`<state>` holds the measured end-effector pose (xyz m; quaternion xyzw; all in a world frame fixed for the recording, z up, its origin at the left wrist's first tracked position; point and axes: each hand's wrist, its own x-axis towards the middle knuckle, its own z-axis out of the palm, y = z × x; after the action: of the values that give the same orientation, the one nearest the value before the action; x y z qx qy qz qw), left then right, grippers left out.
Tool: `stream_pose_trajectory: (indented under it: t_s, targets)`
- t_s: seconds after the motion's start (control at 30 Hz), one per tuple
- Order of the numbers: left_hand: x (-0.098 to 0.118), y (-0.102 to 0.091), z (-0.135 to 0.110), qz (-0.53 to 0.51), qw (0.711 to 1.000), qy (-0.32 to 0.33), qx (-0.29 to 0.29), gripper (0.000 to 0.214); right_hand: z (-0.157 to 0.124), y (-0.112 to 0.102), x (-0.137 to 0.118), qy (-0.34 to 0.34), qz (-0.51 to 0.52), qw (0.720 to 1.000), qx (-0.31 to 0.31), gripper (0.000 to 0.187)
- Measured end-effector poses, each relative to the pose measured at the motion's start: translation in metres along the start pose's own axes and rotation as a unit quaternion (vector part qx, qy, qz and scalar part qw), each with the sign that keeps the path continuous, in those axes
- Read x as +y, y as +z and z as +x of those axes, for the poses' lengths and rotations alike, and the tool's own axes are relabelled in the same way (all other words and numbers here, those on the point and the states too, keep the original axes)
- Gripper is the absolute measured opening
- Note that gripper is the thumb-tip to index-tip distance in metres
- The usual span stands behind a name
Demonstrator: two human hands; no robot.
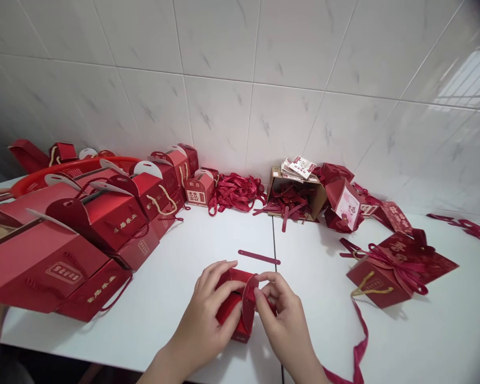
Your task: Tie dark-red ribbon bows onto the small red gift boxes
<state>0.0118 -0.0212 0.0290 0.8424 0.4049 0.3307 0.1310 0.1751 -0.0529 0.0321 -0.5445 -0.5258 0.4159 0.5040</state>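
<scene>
Left hand [212, 304], right hand [282, 306] touching small red box [248, 314] between them.

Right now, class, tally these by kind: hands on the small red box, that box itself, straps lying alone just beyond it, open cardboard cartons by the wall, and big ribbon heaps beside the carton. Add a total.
Hands, left hand and right hand: 2
Red box: 1
Lone strap: 1
Cardboard carton: 1
Ribbon heap: 1
Total: 6
</scene>
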Motion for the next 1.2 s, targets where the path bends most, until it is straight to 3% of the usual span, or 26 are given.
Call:
stream_pose_trajectory:
  t_s: [0.27, 0.43, 0.53, 0.77, 0.97, 1.2]
  targets:
    - [-0.004, 0.005, 0.003, -0.016, 0.995, 0.017, 0.093, 0.02, 0.004, 0.004, 0.005, -0.02, -0.023, 0.999, -0.015, 0.017]
    - [-0.001, 0.0, 0.008, -0.031, 0.987, 0.029, 0.152, 0.016, 0.008, 0.0, 0.009, -0.07, -0.08, 0.994, -0.009, 0.034]
    - [0.001, -0.003, 0.008, -0.029, 0.992, 0.002, 0.12, 0.011, 0.008, 0.001, 0.012, -0.074, -0.093, 0.993, -0.026, 0.036]
    - [-0.007, -0.009, -0.005, -0.01, 0.993, -0.088, 0.076, 0.019, 0.009, 0.006, 0.024, -0.069, -0.095, 0.993, 0.016, 0.034]
    - [-0.004, -0.012, -0.009, -0.002, 0.994, -0.098, -0.037, 0.029, 0.005, 0.008, 0.026, -0.085, -0.109, 0.989, 0.047, 0.03]
    - [-0.006, -0.002, -0.007, -0.023, 0.993, -0.101, -0.05, 0.032, 0.008, 0.008, 0.029, -0.093, -0.126, 0.987, 0.027, 0.038]
